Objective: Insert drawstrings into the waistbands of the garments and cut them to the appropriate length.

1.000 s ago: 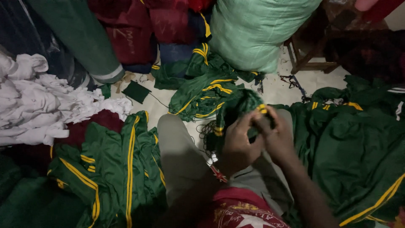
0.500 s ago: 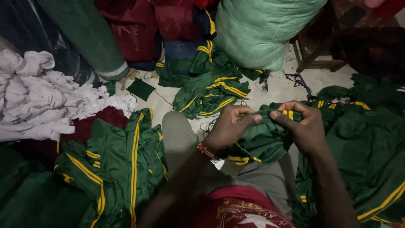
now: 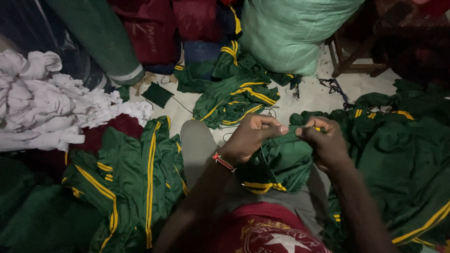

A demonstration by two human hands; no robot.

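Note:
My left hand (image 3: 251,137) and my right hand (image 3: 324,140) both pinch the top edge of a green garment with yellow stripes (image 3: 274,164), stretched between them over my lap. A red beaded bracelet (image 3: 223,162) sits on my left wrist. The garment hangs down between my knees, its striped hem near my grey trousers (image 3: 199,145).
Green striped garments lie in a heap at my left (image 3: 136,182), another at my right (image 3: 403,154) and a third ahead on the floor (image 3: 234,96). White cloth (image 3: 51,107) is piled at far left. A large pale green sack (image 3: 290,28) and a wooden stool leg (image 3: 351,65) stand behind.
My hands have moved apart and slightly lower, pulling the garment's edge taut between them. The view has shifted a little.

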